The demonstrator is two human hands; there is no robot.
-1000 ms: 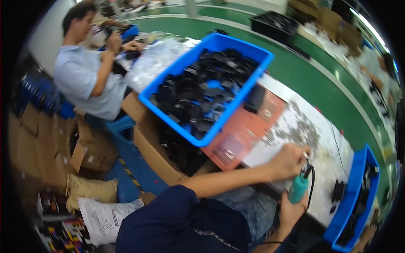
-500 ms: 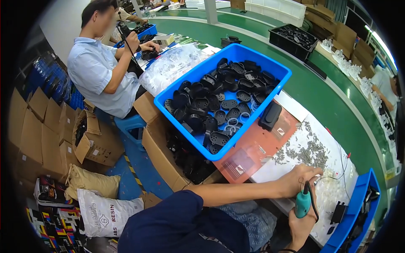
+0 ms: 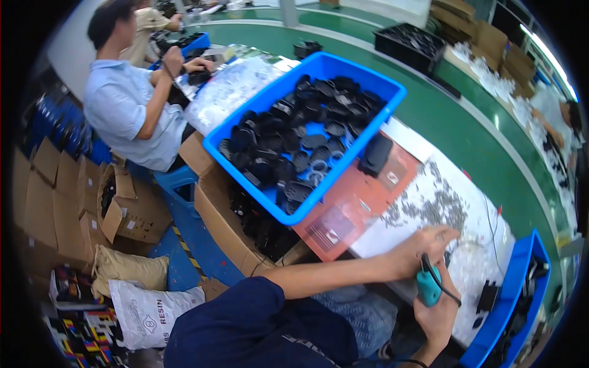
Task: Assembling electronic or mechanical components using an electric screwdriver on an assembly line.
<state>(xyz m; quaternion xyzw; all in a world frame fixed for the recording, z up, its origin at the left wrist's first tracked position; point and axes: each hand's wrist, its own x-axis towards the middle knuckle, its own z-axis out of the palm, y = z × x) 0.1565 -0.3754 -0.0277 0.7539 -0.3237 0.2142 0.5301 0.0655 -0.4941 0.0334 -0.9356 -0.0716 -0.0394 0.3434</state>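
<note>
My left hand (image 3: 429, 242) rests with curled fingers at the near edge of a pile of small metal screws (image 3: 432, 205) on a white sheet (image 3: 475, 270). Whether it holds any screws is hidden. My right hand (image 3: 438, 316), just below it, grips a teal electric screwdriver (image 3: 427, 287) with a black cable. A black plastic part (image 3: 375, 154) lies on a red mat (image 3: 346, 218) to the left of the screws. Beyond it a large blue bin (image 3: 248, 184) is full of black plastic parts.
A smaller blue bin (image 3: 521, 306) with black parts sits at my right. An open cardboard box (image 3: 224, 230) of parts stands under the big bin. A person in a light shirt (image 3: 132, 107) works at the far left. A green conveyor (image 3: 466, 104) runs behind; boxes and sacks (image 3: 144, 306) crowd the floor.
The view has swung, so the blue bin and mat sit higher and further right in the picture. My left hand stays at the screws and my right keeps the screwdriver.
</note>
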